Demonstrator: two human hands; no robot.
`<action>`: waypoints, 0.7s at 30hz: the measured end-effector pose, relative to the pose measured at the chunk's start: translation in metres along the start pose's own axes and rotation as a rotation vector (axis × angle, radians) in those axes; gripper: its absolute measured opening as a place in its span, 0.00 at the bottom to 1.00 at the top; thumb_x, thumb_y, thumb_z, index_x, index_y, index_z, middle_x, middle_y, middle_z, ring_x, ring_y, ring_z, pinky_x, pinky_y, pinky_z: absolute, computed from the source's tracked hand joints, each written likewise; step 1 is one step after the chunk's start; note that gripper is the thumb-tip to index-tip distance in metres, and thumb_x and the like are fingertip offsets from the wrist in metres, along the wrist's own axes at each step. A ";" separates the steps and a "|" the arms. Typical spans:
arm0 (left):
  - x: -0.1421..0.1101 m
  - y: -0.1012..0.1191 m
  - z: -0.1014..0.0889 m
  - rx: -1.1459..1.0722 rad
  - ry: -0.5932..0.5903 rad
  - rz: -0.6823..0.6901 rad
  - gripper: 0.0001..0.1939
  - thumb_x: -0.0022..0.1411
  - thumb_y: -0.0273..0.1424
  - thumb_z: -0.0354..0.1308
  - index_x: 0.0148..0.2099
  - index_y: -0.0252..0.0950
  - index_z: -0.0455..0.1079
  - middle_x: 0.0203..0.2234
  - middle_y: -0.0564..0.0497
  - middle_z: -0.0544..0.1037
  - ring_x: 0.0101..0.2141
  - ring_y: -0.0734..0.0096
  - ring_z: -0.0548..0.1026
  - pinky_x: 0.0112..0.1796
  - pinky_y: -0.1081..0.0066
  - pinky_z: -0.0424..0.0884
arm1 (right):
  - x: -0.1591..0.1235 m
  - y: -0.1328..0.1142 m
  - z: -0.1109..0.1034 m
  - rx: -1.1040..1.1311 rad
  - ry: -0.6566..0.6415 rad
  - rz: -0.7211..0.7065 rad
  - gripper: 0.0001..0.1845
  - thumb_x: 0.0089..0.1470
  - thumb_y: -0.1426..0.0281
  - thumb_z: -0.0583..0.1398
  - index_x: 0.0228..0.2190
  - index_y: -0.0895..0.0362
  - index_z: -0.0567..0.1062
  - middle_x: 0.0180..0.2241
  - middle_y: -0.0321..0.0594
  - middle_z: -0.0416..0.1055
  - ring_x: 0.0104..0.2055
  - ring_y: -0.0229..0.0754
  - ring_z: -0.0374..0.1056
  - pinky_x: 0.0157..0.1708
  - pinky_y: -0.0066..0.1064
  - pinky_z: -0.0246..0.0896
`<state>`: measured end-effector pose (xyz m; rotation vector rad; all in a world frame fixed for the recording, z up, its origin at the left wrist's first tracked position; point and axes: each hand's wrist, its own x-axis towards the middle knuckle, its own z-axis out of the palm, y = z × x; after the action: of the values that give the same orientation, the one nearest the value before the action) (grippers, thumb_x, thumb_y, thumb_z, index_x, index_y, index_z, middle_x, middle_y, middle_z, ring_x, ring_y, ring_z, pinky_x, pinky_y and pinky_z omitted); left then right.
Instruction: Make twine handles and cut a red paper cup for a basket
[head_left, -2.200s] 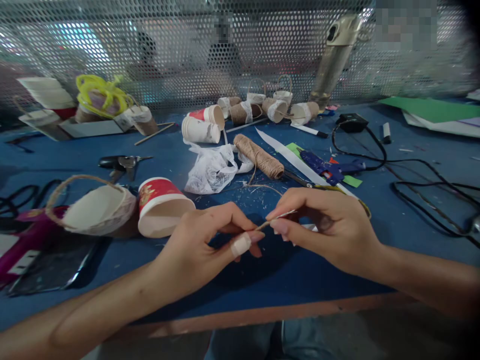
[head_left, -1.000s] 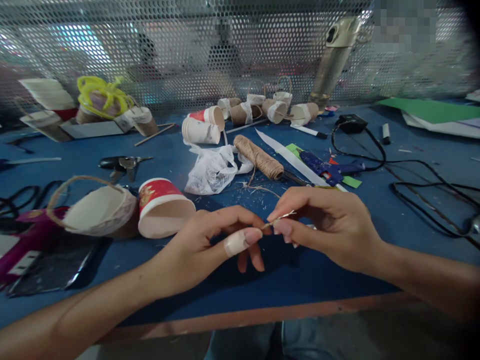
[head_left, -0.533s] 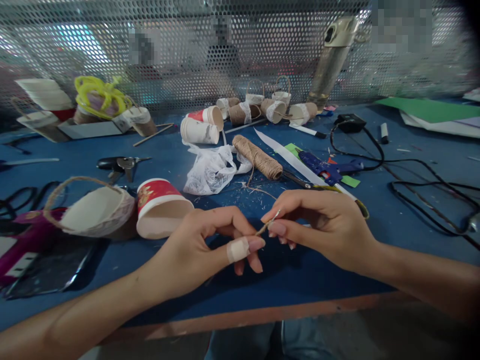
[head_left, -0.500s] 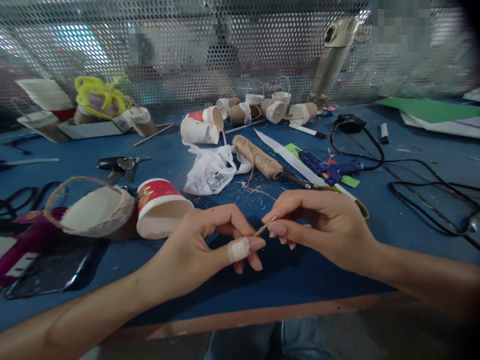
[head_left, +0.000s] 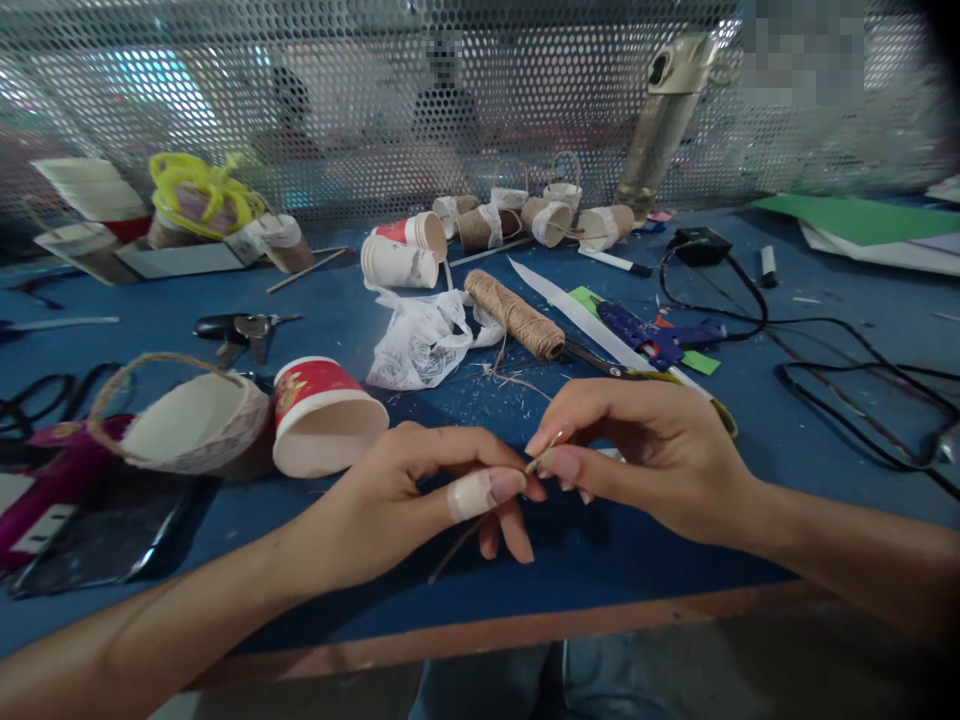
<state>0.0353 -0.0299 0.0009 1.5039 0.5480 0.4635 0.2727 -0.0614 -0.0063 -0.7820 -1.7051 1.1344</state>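
Over the front of the blue table, my left hand and my right hand meet fingertip to fingertip. Both pinch a short piece of brown twine, whose loose tail hangs out below my left fingers. A beige bandage wraps my left thumb. Part of the twine between the fingertips is hidden. Just left of my left hand, a red and white paper cup lies on its side, beside a twine-handled cup basket trimmed with lace. Beyond the hands lies a roll of twine.
White lace, scissors and a blue glue gun lie beyond my hands. At left are a phone, a magenta tool and keys. Black cable loops at right. Several small cup baskets line the back.
My fingertips have come closer together on the twine. A tail of twine now shows below my left hand. The things on the table have not moved.
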 end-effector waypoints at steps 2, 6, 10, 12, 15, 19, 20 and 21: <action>0.000 0.000 -0.001 -0.033 -0.011 -0.018 0.10 0.73 0.35 0.61 0.42 0.35 0.78 0.30 0.48 0.86 0.28 0.73 0.81 0.33 0.77 0.79 | 0.001 -0.001 0.001 0.005 0.004 0.029 0.03 0.61 0.71 0.67 0.37 0.55 0.82 0.34 0.38 0.81 0.30 0.35 0.75 0.25 0.22 0.71; 0.000 -0.001 0.000 -0.027 0.056 -0.022 0.08 0.72 0.33 0.63 0.39 0.35 0.77 0.28 0.51 0.86 0.27 0.77 0.79 0.32 0.81 0.77 | 0.002 -0.002 0.001 0.016 0.013 0.089 0.04 0.60 0.68 0.68 0.37 0.55 0.83 0.32 0.37 0.81 0.30 0.35 0.75 0.26 0.22 0.71; 0.000 -0.001 0.001 0.031 0.131 -0.010 0.08 0.68 0.31 0.67 0.35 0.35 0.76 0.27 0.52 0.86 0.25 0.78 0.78 0.30 0.81 0.77 | 0.002 0.001 0.002 0.082 0.041 0.143 0.02 0.59 0.70 0.69 0.36 0.56 0.82 0.31 0.36 0.80 0.28 0.33 0.74 0.27 0.22 0.73; 0.000 -0.001 0.001 0.066 0.170 0.000 0.08 0.66 0.30 0.69 0.34 0.35 0.75 0.26 0.53 0.85 0.24 0.77 0.78 0.28 0.81 0.77 | 0.001 0.003 0.002 0.105 0.055 0.151 0.02 0.59 0.70 0.69 0.35 0.56 0.82 0.31 0.36 0.80 0.26 0.33 0.73 0.26 0.23 0.73; 0.000 0.000 0.001 0.132 0.215 0.027 0.07 0.65 0.29 0.69 0.34 0.36 0.75 0.25 0.54 0.85 0.24 0.77 0.78 0.28 0.81 0.76 | 0.002 0.004 0.003 0.107 0.063 0.148 0.02 0.59 0.71 0.69 0.36 0.56 0.82 0.30 0.35 0.80 0.26 0.32 0.73 0.25 0.22 0.72; 0.001 0.001 0.001 0.253 0.259 0.077 0.06 0.64 0.27 0.69 0.34 0.36 0.76 0.25 0.56 0.84 0.25 0.78 0.79 0.29 0.83 0.75 | 0.002 0.003 0.002 0.064 0.067 0.138 0.03 0.60 0.69 0.68 0.36 0.56 0.82 0.30 0.34 0.79 0.26 0.31 0.72 0.25 0.20 0.71; 0.001 0.001 0.000 0.269 0.247 0.086 0.05 0.65 0.27 0.68 0.35 0.36 0.76 0.25 0.56 0.84 0.25 0.78 0.79 0.30 0.83 0.75 | 0.002 0.003 0.002 0.055 0.068 0.128 0.03 0.60 0.69 0.68 0.36 0.56 0.82 0.30 0.35 0.79 0.27 0.31 0.72 0.25 0.20 0.71; 0.001 0.000 -0.001 0.277 0.221 0.091 0.04 0.67 0.28 0.67 0.37 0.36 0.77 0.25 0.56 0.84 0.25 0.78 0.79 0.30 0.83 0.76 | 0.002 0.002 0.001 0.050 0.066 0.117 0.04 0.61 0.68 0.68 0.36 0.56 0.82 0.31 0.35 0.79 0.27 0.31 0.72 0.25 0.19 0.71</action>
<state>0.0361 -0.0285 0.0012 1.7588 0.7420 0.6508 0.2711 -0.0596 -0.0082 -0.8877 -1.5875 1.2128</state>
